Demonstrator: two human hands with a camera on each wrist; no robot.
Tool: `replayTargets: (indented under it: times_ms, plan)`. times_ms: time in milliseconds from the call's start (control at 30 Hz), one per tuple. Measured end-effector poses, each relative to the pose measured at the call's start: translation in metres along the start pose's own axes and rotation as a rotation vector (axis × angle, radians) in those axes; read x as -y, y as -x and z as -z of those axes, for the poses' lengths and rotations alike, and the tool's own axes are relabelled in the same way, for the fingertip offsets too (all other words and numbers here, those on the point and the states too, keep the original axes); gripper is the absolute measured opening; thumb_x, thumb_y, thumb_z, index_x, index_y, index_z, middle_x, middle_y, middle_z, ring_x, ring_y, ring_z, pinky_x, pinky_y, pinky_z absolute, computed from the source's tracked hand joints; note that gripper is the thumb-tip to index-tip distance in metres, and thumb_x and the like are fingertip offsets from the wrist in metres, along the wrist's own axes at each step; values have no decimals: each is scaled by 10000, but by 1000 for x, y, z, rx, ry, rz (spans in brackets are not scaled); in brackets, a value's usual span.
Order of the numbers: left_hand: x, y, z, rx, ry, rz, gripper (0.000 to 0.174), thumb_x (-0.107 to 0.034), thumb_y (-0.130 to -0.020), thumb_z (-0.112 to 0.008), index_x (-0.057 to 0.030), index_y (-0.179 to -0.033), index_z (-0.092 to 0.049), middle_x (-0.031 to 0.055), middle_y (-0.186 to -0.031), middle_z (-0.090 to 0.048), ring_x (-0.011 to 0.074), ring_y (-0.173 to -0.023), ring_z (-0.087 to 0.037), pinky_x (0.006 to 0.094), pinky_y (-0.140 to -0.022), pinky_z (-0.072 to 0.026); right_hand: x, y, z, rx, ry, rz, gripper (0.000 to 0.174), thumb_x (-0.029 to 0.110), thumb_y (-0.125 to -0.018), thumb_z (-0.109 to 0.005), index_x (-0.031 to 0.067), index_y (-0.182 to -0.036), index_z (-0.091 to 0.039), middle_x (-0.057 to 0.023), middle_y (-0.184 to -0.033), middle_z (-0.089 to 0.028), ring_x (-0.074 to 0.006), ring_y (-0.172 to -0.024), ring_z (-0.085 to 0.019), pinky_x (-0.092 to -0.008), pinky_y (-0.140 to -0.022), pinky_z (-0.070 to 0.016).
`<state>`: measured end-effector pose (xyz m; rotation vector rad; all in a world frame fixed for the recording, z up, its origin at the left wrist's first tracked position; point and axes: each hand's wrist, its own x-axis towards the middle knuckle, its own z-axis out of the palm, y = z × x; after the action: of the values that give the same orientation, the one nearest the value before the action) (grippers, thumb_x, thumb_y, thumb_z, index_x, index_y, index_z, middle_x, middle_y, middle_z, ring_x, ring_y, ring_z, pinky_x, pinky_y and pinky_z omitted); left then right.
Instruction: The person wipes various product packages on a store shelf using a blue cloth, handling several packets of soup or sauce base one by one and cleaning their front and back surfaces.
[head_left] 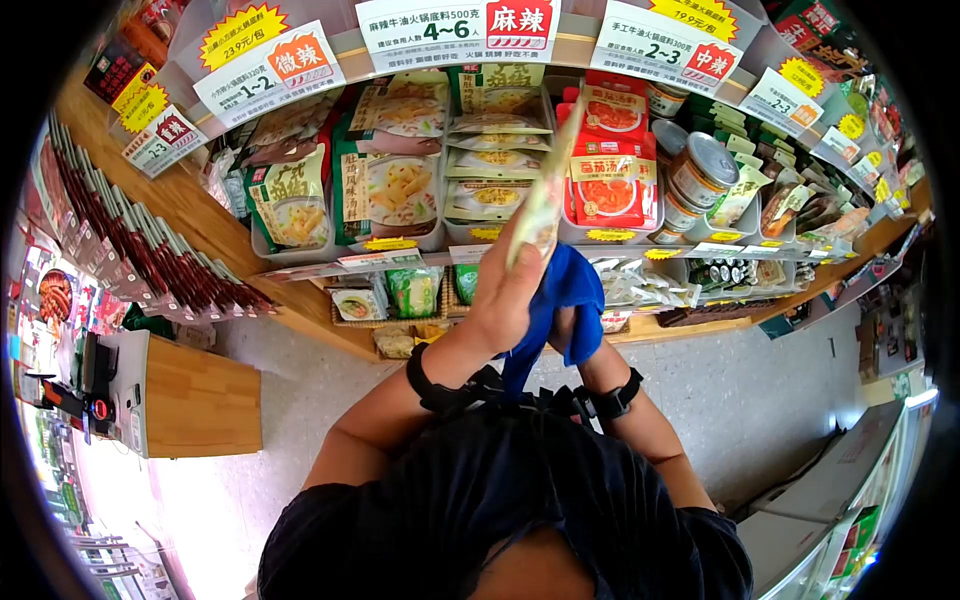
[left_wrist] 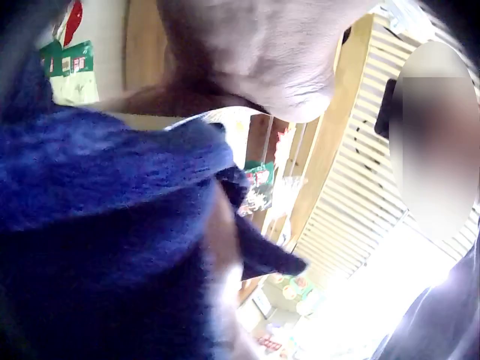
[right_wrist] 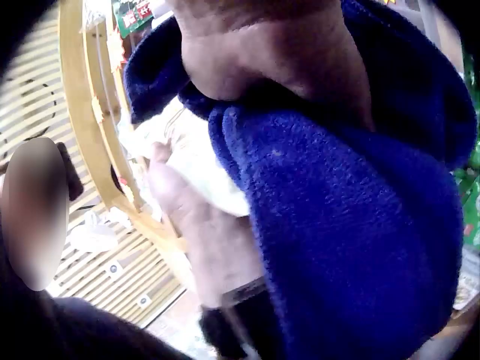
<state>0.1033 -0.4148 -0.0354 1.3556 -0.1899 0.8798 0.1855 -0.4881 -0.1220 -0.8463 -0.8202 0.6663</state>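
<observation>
My left hand [head_left: 503, 300] grips a pale food packet [head_left: 545, 205] by its lower end, raised in front of the shelf and seen nearly edge-on. A blue cloth [head_left: 568, 295] hangs right beside the packet. My right hand [head_left: 566, 325] holds this cloth, which covers most of its fingers in the head view. From the right wrist, the cloth [right_wrist: 352, 217] drapes below the right hand [right_wrist: 270, 52], and the left hand [right_wrist: 206, 217] shows beyond it with the whitish packet [right_wrist: 199, 157]. The left wrist view has the cloth [left_wrist: 97, 195] close under the left hand [left_wrist: 247, 52].
Clear bins of soup packets [head_left: 400, 180], red tomato packets [head_left: 612, 190] and stacked jars [head_left: 700, 170] line the shelf ahead. Price signs [head_left: 460, 30] hang above them. A lower shelf holds green bags [head_left: 415, 292]. A wooden counter [head_left: 200, 395] stands at left, a freezer [head_left: 810, 500] at right.
</observation>
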Motion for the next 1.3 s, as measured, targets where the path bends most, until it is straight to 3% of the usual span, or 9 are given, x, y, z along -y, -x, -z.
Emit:
replayTargets:
  times_ms: [200, 367, 500, 600, 700, 733, 900, 1000, 1300]
  plan:
    - [10, -7, 7, 193, -884, -255, 525, -402, -848, -468, -140, -1301, -426, 161, -1382, -319, 448, -1251, -252, 516, -1013, -184, 19, 27, 0, 0, 168, -173, 655, 498, -898, -389, 95, -1378, -200, -60, -1392, -284, -189, -1246, -334, -337, -1018, -310]
    - [8, 1, 8, 246, -1291, -220, 567, -450, -836, -433, -179, -1331, -389, 154, -1414, -256, 440, -1280, -192, 552, -1011, -145, 60, 23, 8, -21, 1248, 449, 266, 218, -843, -512, 27, -1024, -558, -131, -964, -582, -275, -978, -531, -341, -810, -415]
    - [15, 12, 1, 289, -1361, -98, 673, -407, -792, -539, -203, -1377, -275, 150, -1448, -130, 481, -1284, -88, 654, -969, -97, 84, 4, -5, 8, 1839, 587, 88, 133, -688, -562, 53, -681, -525, -118, -641, -510, -322, -665, -522, -345, -591, -404]
    - [18, 17, 8, 315, -1135, -30, 728, -413, -784, -579, -163, -1382, -248, 178, -1437, -135, 506, -1261, -153, 598, -983, -189, 84, -22, 6, -333, 1137, 409, 106, 150, -683, -597, 59, -731, -573, -90, -676, -567, -270, -653, -571, -319, -551, -426]
    - [29, 21, 26, 278, -890, -10, 725, -346, -800, -604, -100, -1376, -238, 203, -1402, -225, 431, -1258, -257, 454, -1007, -274, 109, -33, -8, -453, 1854, 359, 125, 144, -715, -609, 56, -801, -629, -79, -743, -625, -244, -651, -612, -280, -541, -456]
    - [29, 21, 32, 245, -836, 13, 718, -322, -806, -602, -85, -1375, -234, 202, -1393, -245, 401, -1263, -270, 426, -1016, -270, 110, -37, 8, -276, 1579, 720, 149, 137, -715, -616, 53, -835, -643, -78, -767, -636, -240, -640, -609, -272, -560, -466]
    - [123, 36, -12, -190, 4, 461, 495, -231, -885, -524, -28, -1299, -346, 112, -1274, -431, 174, -1170, -392, 296, -975, -313, -6, -59, 78, -446, 1035, 304, 234, 126, -824, -546, 7, -1026, -552, -58, -884, -578, -162, -813, -558, -300, -712, -471]
    - [139, 41, 24, 156, -234, 485, 378, -182, -867, -552, -48, -1208, -457, 53, -996, -605, 140, -872, -551, 273, -809, -441, 17, -33, 89, -165, 59, 274, 233, 173, -837, -520, 0, -991, -551, -72, -895, -587, -177, -832, -559, -294, -741, -458]
    - [165, 71, 49, 484, -219, 988, 540, -205, -858, -571, -99, -1329, -328, 112, -1143, -517, 162, -971, -548, 261, -773, -487, -2, 67, 154, -446, 500, 2, 172, 182, -858, -474, 34, -841, -560, -32, -799, -584, -128, -734, -546, -259, -661, -458]
